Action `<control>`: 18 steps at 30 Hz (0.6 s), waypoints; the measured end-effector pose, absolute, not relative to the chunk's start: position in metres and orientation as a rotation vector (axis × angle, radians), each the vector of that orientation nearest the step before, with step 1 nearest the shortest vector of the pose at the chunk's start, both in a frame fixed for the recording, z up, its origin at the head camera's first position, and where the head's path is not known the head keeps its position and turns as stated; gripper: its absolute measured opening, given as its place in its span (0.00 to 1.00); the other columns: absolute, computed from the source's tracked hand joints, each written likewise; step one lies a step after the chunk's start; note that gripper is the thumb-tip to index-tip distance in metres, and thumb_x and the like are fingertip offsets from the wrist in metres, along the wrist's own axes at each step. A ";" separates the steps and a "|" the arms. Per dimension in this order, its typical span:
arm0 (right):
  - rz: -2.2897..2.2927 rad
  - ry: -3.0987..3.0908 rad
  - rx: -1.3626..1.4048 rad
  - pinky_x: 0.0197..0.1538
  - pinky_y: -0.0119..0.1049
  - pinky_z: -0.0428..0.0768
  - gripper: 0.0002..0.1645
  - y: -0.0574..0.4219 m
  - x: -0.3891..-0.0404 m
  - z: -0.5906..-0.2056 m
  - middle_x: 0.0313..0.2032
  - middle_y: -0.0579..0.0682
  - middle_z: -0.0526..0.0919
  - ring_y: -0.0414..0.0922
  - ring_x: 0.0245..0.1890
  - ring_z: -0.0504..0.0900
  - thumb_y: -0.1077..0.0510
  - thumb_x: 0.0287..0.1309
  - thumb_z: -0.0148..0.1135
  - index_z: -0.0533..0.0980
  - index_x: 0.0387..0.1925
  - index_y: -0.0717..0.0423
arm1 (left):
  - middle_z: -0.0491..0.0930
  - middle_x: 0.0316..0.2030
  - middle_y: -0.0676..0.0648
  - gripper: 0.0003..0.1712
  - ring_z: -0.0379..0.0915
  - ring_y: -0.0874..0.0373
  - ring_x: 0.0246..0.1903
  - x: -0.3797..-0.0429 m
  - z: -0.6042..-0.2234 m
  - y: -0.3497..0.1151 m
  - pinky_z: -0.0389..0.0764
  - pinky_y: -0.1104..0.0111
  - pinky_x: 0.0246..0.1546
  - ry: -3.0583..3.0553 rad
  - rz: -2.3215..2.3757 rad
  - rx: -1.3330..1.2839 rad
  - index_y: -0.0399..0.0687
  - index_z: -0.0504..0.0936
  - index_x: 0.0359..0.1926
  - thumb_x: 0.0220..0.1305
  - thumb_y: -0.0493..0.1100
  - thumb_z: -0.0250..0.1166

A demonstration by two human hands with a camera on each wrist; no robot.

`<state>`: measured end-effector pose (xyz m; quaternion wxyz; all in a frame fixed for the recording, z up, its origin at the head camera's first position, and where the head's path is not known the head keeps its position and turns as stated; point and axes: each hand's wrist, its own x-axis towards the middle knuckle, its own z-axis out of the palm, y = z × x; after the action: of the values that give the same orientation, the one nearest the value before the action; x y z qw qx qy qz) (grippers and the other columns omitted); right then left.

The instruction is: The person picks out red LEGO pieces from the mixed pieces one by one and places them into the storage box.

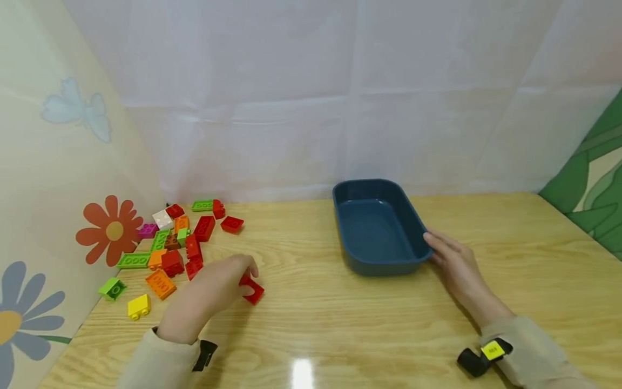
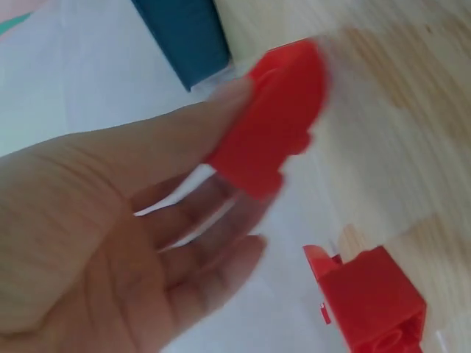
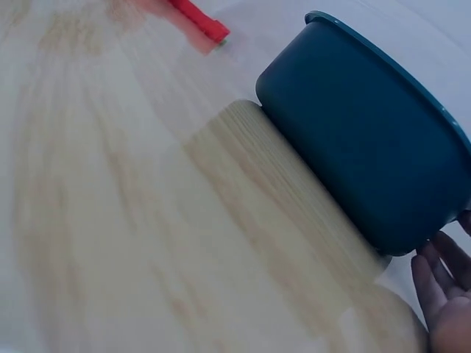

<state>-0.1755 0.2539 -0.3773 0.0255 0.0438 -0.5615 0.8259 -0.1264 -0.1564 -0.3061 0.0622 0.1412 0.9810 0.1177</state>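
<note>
My left hand [image 1: 209, 292] pinches a red toy building brick [image 1: 253, 292] between thumb and fingers, low over the table in front of the brick pile. In the left wrist view this brick [image 2: 272, 121] is blurred and has a curved side, and the fingertips behind it are partly hidden. Another red brick [image 2: 375, 298] lies below that hand. With extended fingers, my right hand [image 1: 457, 267] touches the near right corner of a dark blue bin [image 1: 379, 268]. The right wrist view has its fingers [image 3: 434, 276] against the bin's lower corner.
Loose bricks in red, orange, green and other colours are heaped at the left, among them a yellow brick [image 1: 139, 307], an orange brick [image 1: 161, 284] and a white brick [image 1: 162, 219]. A pale cloth [image 1: 272, 108] hangs behind the wooden table [image 1: 340, 329].
</note>
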 end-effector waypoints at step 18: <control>2.474 -1.772 0.156 0.41 0.19 0.82 0.14 0.248 -0.178 -0.379 0.39 0.31 0.87 0.29 0.41 0.82 0.62 0.61 0.56 0.83 0.40 0.44 | 0.82 0.36 0.57 0.12 0.78 0.63 0.26 -0.130 -0.312 -0.098 0.79 0.67 0.26 3.534 0.379 0.985 0.58 0.80 0.38 0.50 0.47 0.70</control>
<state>-0.1783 0.2478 -0.3786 0.0470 0.0512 -0.5808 0.8111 -0.1299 -0.0985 -0.3121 -0.2700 0.2571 0.9226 0.0990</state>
